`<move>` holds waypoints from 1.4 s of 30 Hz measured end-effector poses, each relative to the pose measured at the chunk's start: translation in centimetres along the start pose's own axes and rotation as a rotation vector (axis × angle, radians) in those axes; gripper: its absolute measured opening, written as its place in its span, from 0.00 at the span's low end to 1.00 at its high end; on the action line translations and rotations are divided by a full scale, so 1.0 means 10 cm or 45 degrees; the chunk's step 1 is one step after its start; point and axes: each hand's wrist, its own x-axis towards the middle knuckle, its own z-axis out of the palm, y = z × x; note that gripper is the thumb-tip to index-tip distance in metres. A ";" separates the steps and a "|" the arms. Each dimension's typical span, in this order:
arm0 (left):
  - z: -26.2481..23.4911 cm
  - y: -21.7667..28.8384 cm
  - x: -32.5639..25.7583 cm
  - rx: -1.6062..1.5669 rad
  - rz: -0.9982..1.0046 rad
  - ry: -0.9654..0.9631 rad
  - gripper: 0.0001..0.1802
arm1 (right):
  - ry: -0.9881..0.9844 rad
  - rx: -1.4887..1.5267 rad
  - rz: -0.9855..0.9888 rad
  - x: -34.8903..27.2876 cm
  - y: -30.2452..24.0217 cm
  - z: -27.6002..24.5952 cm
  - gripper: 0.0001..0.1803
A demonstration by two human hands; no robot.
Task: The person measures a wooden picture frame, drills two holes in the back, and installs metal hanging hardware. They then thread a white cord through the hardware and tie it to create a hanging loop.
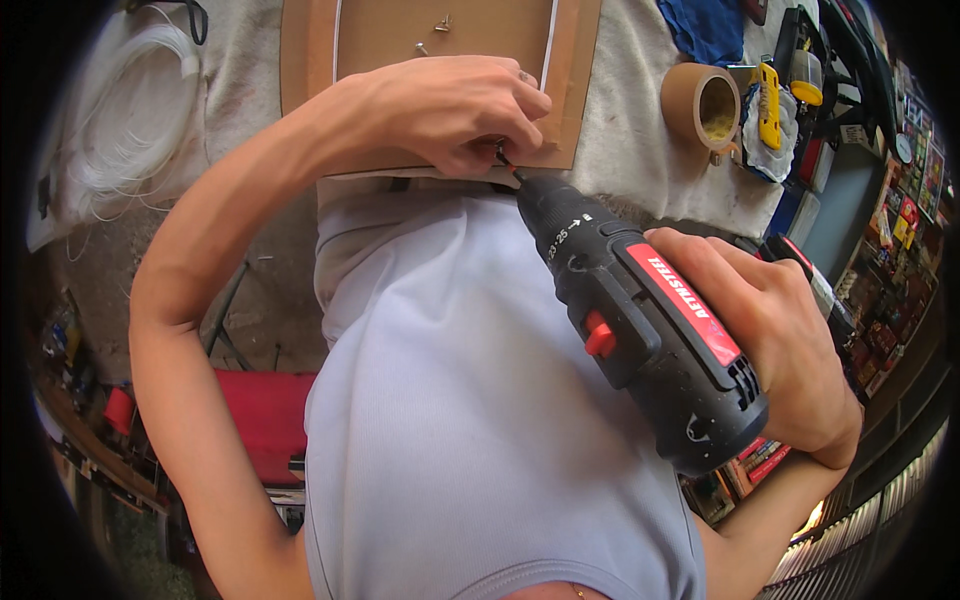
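My right hand (765, 335) is wrapped around a black and red cordless drill (640, 320). The drill slants up and left, and its thin driver bit (510, 163) reaches the fingertips of my left hand (465, 110). Those fingers are bent and pinched together at the near edge of a brown framed board (565, 110). Between them a small metal piece shows at the bit's tip; it may be a screw, but the fingers cover most of it. Two more screws, one farther off (442, 22) and one nearer (421, 48), lie on the board beyond my left hand.
A roll of brown tape (690, 105) stands on the pale cloth (630, 60), right of the board. Beside it lies a yellow utility knife (768, 108). A coil of clear line (140, 110) rests at the far left. A dark blue cloth (703, 28) lies at the back right.
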 end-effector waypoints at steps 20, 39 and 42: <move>-0.09 0.15 0.01 0.056 0.039 0.023 0.06 | 0.069 -0.697 -0.364 -0.31 0.10 -0.04 0.36; -0.27 0.39 -0.32 0.413 -0.910 0.790 0.08 | 1.736 1.352 -0.414 0.61 1.35 1.02 0.24; -0.27 0.38 -0.20 0.603 -1.042 0.790 0.08 | 1.723 1.275 -0.423 0.78 1.40 1.18 0.09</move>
